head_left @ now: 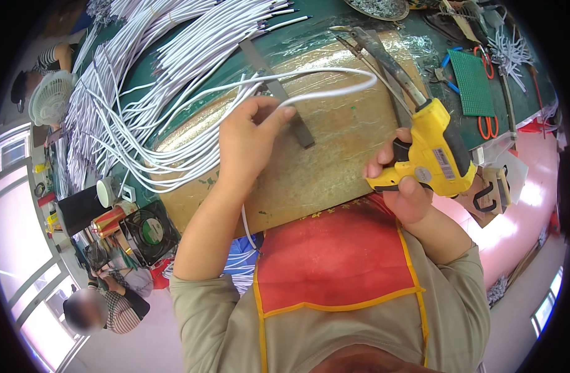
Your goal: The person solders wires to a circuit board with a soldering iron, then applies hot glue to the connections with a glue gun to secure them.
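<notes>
Between the thumb and fingers of my left hand [249, 140] is a white cable [328, 94], which loops out to the right and back. More white cables [192, 165] curve to the left under that hand. A flat grey metal bar [299, 130] lies just beyond my fingertips on a brown board [341, 165]. My right hand [409, 202] is wrapped round the grip of a yellow and black soldering gun [443, 165]. Its long metal front points up and left, over the board's far right part. The cable's pinched end is hidden by my fingers.
Large bundles of white cables [198, 50] cover the far left. A metal dish [381, 7] stands at the back. On the right lie a green grid board [471, 81] and orange-handled scissors [487, 127]. A black fan [149, 233] is at left; two people are beyond.
</notes>
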`<state>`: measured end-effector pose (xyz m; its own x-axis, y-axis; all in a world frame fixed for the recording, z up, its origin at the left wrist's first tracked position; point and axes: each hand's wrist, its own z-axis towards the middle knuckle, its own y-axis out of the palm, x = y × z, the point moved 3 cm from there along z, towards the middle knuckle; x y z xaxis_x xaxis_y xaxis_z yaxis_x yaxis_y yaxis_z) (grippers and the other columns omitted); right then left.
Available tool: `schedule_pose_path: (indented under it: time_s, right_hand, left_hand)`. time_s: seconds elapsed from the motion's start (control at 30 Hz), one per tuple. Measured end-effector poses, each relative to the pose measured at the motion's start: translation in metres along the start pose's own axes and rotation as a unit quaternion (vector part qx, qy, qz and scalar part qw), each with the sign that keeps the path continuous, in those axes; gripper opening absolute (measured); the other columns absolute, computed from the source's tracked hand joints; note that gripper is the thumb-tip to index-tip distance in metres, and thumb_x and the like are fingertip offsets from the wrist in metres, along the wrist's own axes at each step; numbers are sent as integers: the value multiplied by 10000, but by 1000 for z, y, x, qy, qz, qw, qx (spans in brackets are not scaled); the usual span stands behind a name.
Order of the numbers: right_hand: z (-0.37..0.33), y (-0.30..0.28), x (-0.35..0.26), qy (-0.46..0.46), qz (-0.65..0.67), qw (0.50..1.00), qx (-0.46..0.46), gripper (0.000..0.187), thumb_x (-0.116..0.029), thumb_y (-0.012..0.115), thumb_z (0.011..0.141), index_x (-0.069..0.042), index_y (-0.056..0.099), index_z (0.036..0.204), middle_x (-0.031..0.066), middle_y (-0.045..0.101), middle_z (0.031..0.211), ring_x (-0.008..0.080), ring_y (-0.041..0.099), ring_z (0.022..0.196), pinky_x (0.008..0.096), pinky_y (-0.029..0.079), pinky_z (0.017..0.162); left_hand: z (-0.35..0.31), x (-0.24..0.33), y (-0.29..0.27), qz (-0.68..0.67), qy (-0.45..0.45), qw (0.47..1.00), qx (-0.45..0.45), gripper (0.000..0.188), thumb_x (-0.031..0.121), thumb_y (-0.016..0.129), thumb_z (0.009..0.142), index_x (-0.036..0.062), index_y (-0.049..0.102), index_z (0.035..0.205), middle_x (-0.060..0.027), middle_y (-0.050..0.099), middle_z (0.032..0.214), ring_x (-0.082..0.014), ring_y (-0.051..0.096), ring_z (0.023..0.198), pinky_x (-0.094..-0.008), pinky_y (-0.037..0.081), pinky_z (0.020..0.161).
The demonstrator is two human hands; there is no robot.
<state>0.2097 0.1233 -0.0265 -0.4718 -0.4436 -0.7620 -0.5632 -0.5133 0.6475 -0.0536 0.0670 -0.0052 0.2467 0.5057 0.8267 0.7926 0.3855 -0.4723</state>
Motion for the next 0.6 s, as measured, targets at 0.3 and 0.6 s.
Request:
schedule_pose_path:
  time_s: [0.3,0.6]
  right_hand:
    - [24,11,11,-30,-71,997,-25,738,-396,776,852,-111,421,1433,173,430,1438,384,482,1322,569,382,1131]
    - [93,17,0,-162,-130,976,-59,722,-283,668,910,-16,339,1495,204,431,1485,408,435,1380,541,325,1177]
  left_hand:
    - [-49,-20,-29,217,63,974,18,402,168,779,834,45,677,1203,-86,710,952,-157,659,789,-300,532,734]
    - [-88,-1,18,203,178,955,-125,284,172,706,881,104,699,1157,-144,715,1021,-318,705,856,-401,560,753]
